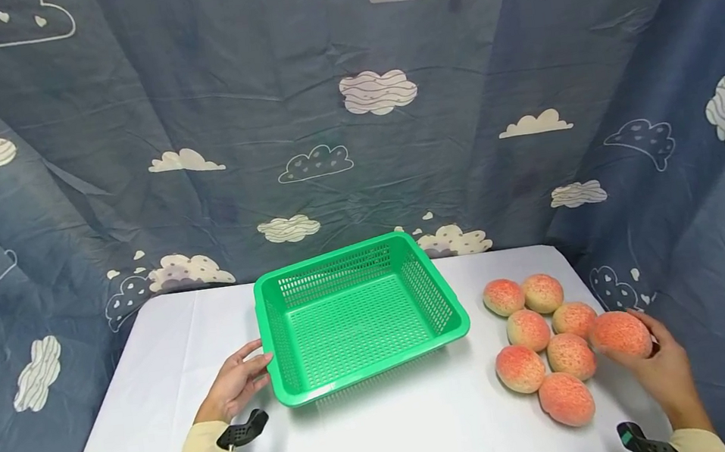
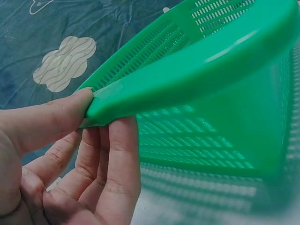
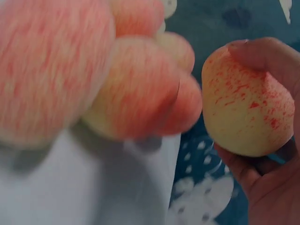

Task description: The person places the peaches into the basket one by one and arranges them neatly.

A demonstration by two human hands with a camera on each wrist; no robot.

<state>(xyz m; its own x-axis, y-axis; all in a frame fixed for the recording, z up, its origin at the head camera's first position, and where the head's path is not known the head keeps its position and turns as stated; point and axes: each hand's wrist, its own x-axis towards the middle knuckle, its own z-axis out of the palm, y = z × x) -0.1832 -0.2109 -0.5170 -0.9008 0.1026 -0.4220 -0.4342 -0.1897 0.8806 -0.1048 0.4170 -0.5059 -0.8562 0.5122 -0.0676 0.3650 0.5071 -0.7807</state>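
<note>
A green plastic basket (image 1: pixel 368 374) with slotted walls stands at the middle of the white table. My left hand (image 1: pixel 237 380) pinches its left rim, thumb on top and fingers beneath, as the left wrist view shows at the rim (image 2: pixel 154 86). On the right, my right hand (image 1: pixel 663 366) grips a red-and-yellow peach (image 3: pixel 248 103), thumb on one side and fingers around the other. To its left lie several more peaches (image 1: pixel 520 369) in a loose cluster; in the right wrist view the nearest ones (image 3: pixel 136 86) look large and slightly blurred.
The white table (image 1: pixel 418 440) ends at the right just past the peaches. A dark blue curtain (image 1: pixel 272 62) with cloud prints hangs behind and along both sides. A black wrist device (image 1: pixel 243 429) sits at the left sleeve, another (image 1: pixel 645 442) at the right.
</note>
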